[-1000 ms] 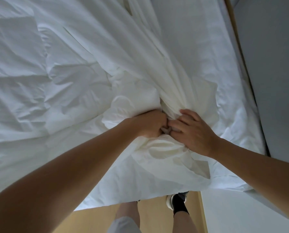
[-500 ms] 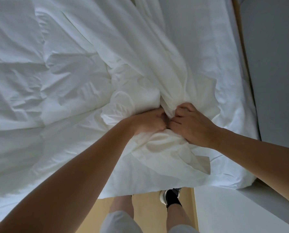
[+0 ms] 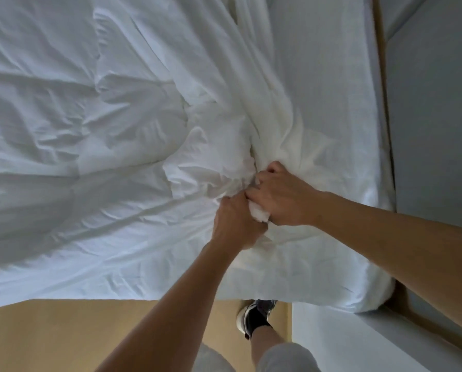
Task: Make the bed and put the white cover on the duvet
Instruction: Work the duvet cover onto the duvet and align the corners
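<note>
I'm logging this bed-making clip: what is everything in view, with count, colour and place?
duvet: one, white, quilted, spread over the bed's left
cover: one, cream-white, bunched from top centre down to the hands
bed sheet: one, white, bed's right side
wooden strip: one, tan, along the bed's right edge
wall: grey, far right
floor: tan, bottom left
shoe: one, black with white sole, bottom centre
left hand: one, centre, grips the cover
right hand: one, touching the left, grips the cover
</note>
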`<state>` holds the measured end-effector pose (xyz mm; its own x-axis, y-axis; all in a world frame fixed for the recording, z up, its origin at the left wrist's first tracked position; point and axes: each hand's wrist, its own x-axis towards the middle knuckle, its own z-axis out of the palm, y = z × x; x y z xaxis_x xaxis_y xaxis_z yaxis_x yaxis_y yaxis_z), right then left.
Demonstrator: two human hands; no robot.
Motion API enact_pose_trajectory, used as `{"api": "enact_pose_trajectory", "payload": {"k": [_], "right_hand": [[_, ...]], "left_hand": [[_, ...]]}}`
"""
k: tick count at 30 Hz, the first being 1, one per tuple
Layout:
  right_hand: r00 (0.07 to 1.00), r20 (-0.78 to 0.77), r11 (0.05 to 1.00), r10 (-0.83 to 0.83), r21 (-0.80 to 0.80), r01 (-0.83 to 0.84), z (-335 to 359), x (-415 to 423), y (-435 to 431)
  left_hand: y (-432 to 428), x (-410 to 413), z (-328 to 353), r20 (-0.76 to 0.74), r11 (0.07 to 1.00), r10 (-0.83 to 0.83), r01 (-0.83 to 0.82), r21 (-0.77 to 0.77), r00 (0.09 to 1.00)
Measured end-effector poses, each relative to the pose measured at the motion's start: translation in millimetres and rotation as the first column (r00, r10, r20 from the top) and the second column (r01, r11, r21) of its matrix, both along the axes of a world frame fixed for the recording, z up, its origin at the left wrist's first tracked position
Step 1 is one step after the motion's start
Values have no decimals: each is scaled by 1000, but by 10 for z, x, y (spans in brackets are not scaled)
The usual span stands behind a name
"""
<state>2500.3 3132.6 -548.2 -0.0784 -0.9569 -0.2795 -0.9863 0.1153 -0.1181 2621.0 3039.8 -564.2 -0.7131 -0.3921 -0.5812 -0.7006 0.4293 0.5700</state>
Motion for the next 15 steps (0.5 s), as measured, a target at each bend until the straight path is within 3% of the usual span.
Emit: {"api": "enact_pose_trajectory", "payload": {"k": [4, 6, 8, 10, 13, 15], "right_hand": [[994, -2, 974, -109, -198, 106, -61, 100, -10], [967, -57, 907, -249, -364, 212, -64, 184, 24], [874, -65, 717, -481, -604, 349, -94, 321, 121], [770, 28, 490, -638, -756, 433, -165, 531, 229], [547, 209, 224, -811, -753, 619, -280, 833, 296], [409, 360, 91, -839, -647, 757, -288, 930, 221]], "left_hand": [[-218, -1, 9, -70, 991, -9, 19, 131, 997], [-271, 39, 35, -65, 932, 181, -150, 330, 981], [-315, 100, 50, -25, 811, 367, -306, 499, 930], [-360, 135, 79, -10, 741, 420, -336, 581, 907], [-380, 122, 137, 32, 670, 455, -365, 647, 890], [-415, 105, 133, 93, 619, 480, -412, 669, 872]]}}
